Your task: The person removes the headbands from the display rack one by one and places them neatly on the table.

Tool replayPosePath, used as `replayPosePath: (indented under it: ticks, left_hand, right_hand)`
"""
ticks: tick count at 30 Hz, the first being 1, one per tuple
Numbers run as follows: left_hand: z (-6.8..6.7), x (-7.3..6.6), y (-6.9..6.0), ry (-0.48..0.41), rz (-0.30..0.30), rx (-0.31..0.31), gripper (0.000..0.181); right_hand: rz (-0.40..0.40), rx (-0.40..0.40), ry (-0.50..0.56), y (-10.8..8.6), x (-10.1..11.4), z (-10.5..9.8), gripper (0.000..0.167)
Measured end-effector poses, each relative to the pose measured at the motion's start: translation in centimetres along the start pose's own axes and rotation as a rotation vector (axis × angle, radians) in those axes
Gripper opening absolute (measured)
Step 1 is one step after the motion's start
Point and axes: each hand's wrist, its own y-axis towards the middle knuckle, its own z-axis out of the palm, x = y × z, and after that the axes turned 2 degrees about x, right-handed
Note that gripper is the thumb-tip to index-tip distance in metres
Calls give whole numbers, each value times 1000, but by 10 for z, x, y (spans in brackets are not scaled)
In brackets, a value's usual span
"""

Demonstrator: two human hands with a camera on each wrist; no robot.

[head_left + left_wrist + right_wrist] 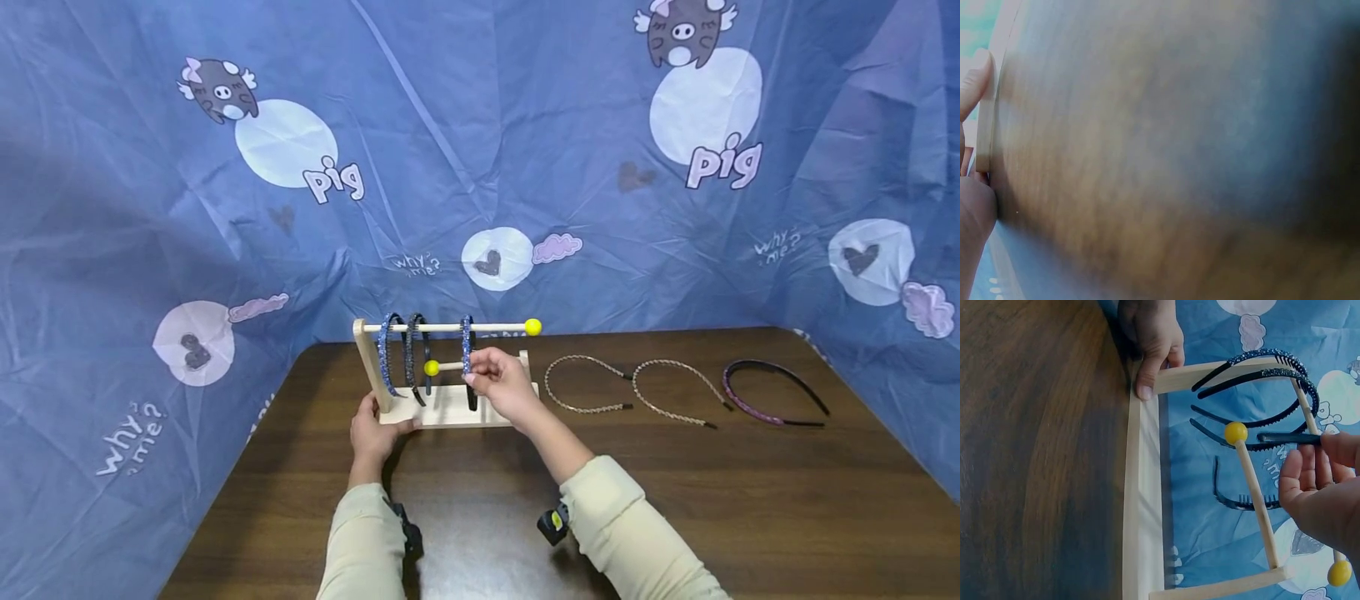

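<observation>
A wooden headband stand (442, 414) has an upper rod and a lower rod, each tipped with a yellow ball. My left hand (375, 437) grips the left end of its base, thumb on the top edge. On the upper rod, toward the left, hang a blue glittery headband (384, 358) and a black glittery headband (409, 358). Farther right on that rod hangs another blue headband (467, 337); my right hand (506, 390) pinches its front arm between thumb and fingers. In the right wrist view, that headband's dark arm (1285, 438) shows at the fingertips.
Two gold braided headbands (573, 409) (660, 412) and a purple-and-black headband (750, 412) lie right of the stand on the brown wooden table (675, 500). A blue printed cloth (450, 167) hangs behind and beside the table.
</observation>
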Motion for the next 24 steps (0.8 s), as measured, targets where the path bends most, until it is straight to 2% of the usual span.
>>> replayPosePath:
  ticks: [4,6,11,24]
  left_hand:
    - [-1,0,0,7,-4,6,85]
    - [-1,0,0,14,-4,6,85]
    - [-1,1,1,21,-10,5,85]
    - [0,-1,2,1,-28,16,86]
  right_hand:
    - [-80,-34,-76,1,2,-2,15]
    - [-106,-44,-100,-3,12,-2,14]
    - [-117,-38,-111,-12,34,0,15]
    - [-171,-53,-201,-19,32,-14,10]
